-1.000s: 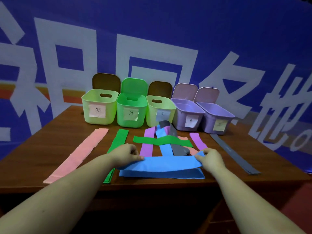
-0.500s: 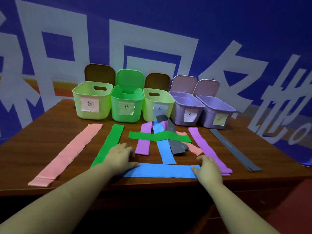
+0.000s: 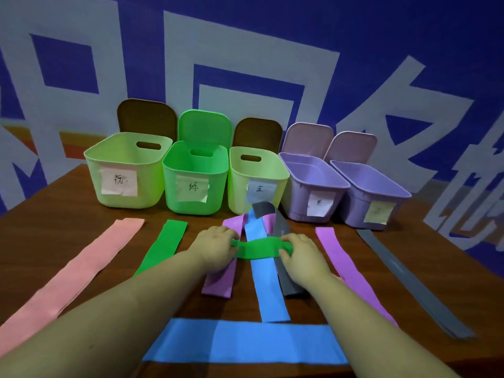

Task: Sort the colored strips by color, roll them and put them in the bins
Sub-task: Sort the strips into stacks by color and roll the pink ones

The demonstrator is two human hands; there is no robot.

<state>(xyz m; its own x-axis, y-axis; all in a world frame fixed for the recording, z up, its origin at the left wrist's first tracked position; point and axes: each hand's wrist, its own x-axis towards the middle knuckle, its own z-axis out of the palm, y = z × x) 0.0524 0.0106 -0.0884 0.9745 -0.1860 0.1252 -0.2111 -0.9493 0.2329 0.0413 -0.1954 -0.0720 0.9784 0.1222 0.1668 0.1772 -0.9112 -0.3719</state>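
Mid-counter, before bins: left hand (image 3: 218,248) and right hand (image 3: 300,251) pinch ends of crosswise green strip (image 3: 256,248), fingers curled on it, likely lifting it off blue strip (image 3: 266,274) for green bin (image 3: 195,177).

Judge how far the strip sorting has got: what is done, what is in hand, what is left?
Done: some sorting; a folded blue strip lies at the table's near edge. No strip shows in any bin. In hand: the left hand and right hand grip a crosswise green strip. Left: pink, green, purple, blue and grey strips lie unrolled.
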